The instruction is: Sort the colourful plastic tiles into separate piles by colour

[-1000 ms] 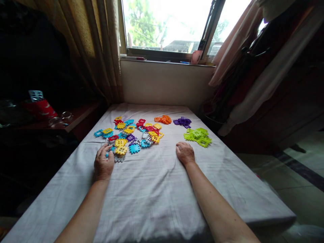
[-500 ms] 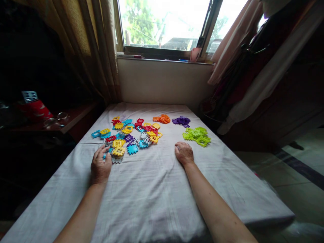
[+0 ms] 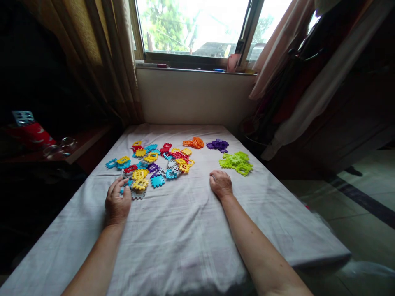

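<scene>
My left hand rests on the cloth at the near left edge of a mixed heap of toothed plastic building pieces. Its thumb and fingers are apart, and a blue piece shows between them, not visibly gripped. Right beside that hand lie a yellow window-shaped piece and a grey piece. My right hand lies on the cloth with its fingers curled in; no piece shows in it. Closest to it is a pile of lime-green pieces, a little apart.
Orange pieces and purple pieces form separate piles toward the back of the cloth-covered table. A side shelf with a red container stands at left. Clothes hang at right; a window is behind.
The whole view has shifted slightly, so everything sits a bit further left. Both hands and the pieces keep about the same places on the table.
</scene>
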A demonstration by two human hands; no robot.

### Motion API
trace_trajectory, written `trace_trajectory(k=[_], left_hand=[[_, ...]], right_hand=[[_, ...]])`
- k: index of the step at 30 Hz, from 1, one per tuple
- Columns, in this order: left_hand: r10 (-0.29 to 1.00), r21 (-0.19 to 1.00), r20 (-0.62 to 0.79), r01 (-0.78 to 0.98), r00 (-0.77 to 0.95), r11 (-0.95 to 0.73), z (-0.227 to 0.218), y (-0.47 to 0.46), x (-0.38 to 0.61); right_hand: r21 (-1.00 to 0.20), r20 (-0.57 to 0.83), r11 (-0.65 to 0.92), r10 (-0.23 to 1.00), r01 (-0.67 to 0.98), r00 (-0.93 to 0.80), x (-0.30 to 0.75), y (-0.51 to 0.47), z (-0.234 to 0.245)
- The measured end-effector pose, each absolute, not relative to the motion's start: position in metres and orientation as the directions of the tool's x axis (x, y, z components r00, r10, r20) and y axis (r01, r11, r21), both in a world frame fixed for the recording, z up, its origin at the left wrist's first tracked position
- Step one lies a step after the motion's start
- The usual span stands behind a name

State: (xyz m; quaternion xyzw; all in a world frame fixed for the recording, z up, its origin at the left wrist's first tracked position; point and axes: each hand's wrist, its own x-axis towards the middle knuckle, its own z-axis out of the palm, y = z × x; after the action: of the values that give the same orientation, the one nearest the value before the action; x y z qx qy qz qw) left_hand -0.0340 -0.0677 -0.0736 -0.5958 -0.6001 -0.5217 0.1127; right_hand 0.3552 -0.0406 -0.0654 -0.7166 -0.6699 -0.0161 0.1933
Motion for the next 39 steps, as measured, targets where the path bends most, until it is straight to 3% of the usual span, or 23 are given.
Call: trace_trajectory(k=[17,39], left_hand=[[0.590,0.505,0.761,0.816,-0.269,-0.279,-0.076,-0.065,-0.033],[0.593,0.556,0.746,0.774,-0.303,-0.304,-0.071,-0.066,-0.031]], right_hand=[[-0.224,0.270,-0.058,0.956,0.973,0.119,0.353,-0.041,-0.063],[-0.264,0.403,0.022,0.911,0.964,0.089,0.361,-0.036,-0.081]])
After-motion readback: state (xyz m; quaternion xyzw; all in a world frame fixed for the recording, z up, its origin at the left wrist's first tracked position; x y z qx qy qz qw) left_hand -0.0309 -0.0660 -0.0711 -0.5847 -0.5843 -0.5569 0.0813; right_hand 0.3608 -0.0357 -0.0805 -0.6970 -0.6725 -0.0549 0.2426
